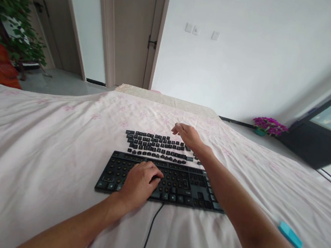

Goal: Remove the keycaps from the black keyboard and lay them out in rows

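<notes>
A black keyboard base [182, 185] with its keycaps removed lies on a pale pink bedsheet [42, 156]. Its cable [147, 235] runs toward me. Beyond it, several loose black keycaps [153, 145] are laid out in rows on the sheet. My left hand [141, 184] rests on the middle of the keyboard base, fingers curled against it. My right hand [188, 136] reaches over the far right end of the keycap rows, fingers bent downward near the caps; whether it holds one is hidden.
A small teal tool [290, 235] lies on the sheet at the right. A potted purple flower [267, 126] sits on the floor by a glass door. A leafy plant [11, 18] and doors stand at the back left.
</notes>
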A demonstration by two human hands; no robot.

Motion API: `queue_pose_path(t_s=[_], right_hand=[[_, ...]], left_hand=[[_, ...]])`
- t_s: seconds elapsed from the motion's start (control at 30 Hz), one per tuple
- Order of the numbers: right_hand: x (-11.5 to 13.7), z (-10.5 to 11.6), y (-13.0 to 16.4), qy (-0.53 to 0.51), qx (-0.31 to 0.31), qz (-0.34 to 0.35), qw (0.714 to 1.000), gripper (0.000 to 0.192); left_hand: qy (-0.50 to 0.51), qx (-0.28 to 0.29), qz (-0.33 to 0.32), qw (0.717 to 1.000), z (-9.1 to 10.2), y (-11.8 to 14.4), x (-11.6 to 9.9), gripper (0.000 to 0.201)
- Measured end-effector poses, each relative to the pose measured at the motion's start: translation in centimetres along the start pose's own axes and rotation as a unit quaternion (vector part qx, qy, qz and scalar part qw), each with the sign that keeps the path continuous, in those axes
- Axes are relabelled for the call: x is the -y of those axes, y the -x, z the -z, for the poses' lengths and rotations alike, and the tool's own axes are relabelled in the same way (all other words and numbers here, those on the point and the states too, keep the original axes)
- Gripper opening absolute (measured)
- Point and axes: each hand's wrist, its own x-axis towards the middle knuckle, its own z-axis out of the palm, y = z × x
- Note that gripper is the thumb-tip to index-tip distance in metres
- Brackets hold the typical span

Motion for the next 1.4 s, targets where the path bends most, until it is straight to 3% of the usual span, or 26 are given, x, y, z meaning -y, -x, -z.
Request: queue_pose_path(t_s=[0.17,0.3,0.4,0.57,0.87,1.07,1.2,1.4], right_hand=[[1.9,2.2,6.8,-0.127,-0.007,0.062,0.99,0.05],[1.6,0.9,11.5,-0.292,0.014,0.062,0.954,0.043],[1.0,-0.8,13.3,-0.373,0.042,0.033,0.926,0.042],[0.7,-2.4,14.2,-0.426,0.054,0.009,0.903,0.049],[1.1,-2.8,14.8,-0.406,0.091,0.031,0.909,0.054],[1.4,-2.5,14.4,-0.299,0.126,0.149,0.934,0.052],[1.6,-2.3,14.1,-0.239,0.146,0.215,0.936,0.054],[1.5,-2.3,14.7,-0.319,0.11,0.164,0.927,0.063]], left_hand=[[-0.008,0.005,-0.008,1.0,0.0,0.2,0.1,0.016],[-0.016,0.019,-0.021,0.999,0.1,0.3,-0.2,0.016],[-0.026,0.032,-0.032,0.999,0.1,0.2,-0.8,0.016],[-0.022,0.053,-0.041,0.998,0.0,-0.1,-1.5,0.019],[0.004,0.069,-0.051,0.996,-0.2,-0.7,-1.6,0.02],[-0.007,0.066,-0.064,0.996,-0.4,-0.6,-1.6,0.014],[0.015,0.074,-0.055,0.996,-0.1,-0.6,-1.7,0.015],[0.004,0.08,-0.054,0.995,-0.3,-0.7,-1.9,0.009]])
